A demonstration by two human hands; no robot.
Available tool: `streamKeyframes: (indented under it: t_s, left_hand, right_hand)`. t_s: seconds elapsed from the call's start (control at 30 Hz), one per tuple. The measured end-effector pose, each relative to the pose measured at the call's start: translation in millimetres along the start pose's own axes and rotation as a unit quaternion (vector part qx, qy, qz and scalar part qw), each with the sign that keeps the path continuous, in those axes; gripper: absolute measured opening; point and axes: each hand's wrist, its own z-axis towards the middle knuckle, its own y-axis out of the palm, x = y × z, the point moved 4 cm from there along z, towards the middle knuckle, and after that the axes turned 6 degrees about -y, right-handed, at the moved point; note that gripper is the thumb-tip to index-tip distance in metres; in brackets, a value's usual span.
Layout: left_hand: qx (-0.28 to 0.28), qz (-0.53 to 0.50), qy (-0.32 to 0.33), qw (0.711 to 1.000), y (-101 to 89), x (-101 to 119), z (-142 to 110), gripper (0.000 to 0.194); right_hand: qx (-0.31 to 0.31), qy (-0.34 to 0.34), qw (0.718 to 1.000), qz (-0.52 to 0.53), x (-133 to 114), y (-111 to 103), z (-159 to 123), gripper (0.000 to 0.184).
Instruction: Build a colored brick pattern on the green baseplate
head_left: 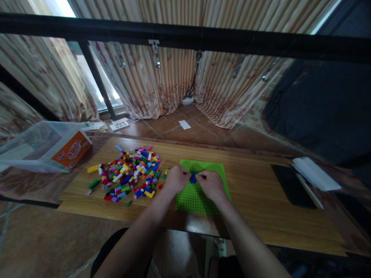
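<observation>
A bright green studded baseplate (203, 202) lies on the wooden tabletop in front of me. Over its upper half, a small dark blue brick (193, 179) shows between my two hands, with something dark green just behind it. My left hand (177, 178) is closed, its thumb and fingertips pinched at the brick's left side. From the right, my right hand (211, 183) is closed in a similar pinch against the brick. The fingers partly cover the brick, so whether it is pressed onto the studs I cannot tell.
Left of the baseplate spreads a pile of mixed coloured bricks (127, 175). A clear plastic bin (37, 139) with an orange label stands at the far left. To the right lie a black tablet (292, 187), a white pen-like stick (310, 191) and a white flat object (315, 173).
</observation>
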Motion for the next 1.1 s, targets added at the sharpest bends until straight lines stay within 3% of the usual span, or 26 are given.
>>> streamKeyframes:
  t_s: [0.4,0.63,1.1]
  left_hand:
    - [0.011,0.005,-0.024,1.0,-0.6,3,-2,0.026]
    - [0.02,0.014,-0.029,0.999,0.9,4,-5,0.027]
    - [0.039,0.022,-0.024,0.999,2.0,4,-9,0.025]
  right_hand:
    - [0.029,0.028,0.999,-0.029,-5,2,-1,0.028]
    - [0.015,0.052,0.998,-0.025,-3,5,-1,0.027]
    - [0.054,0.005,0.998,-0.031,-6,8,-6,0.028]
